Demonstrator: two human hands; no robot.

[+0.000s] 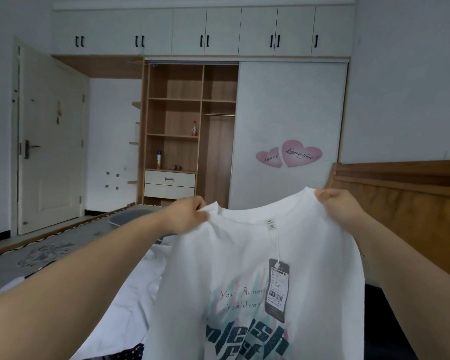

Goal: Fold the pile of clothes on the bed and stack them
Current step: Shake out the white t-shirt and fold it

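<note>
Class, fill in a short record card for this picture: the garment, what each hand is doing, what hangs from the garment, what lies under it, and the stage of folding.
garment: white T-shirt, printed front facing the camera, held up in the air
left hand: grips the shirt's shoulder
right hand: grips the other shoulder
attached: grey hang tag on a string from the neck label
below: white clothes on the bed
stage: not yet folded
</note>
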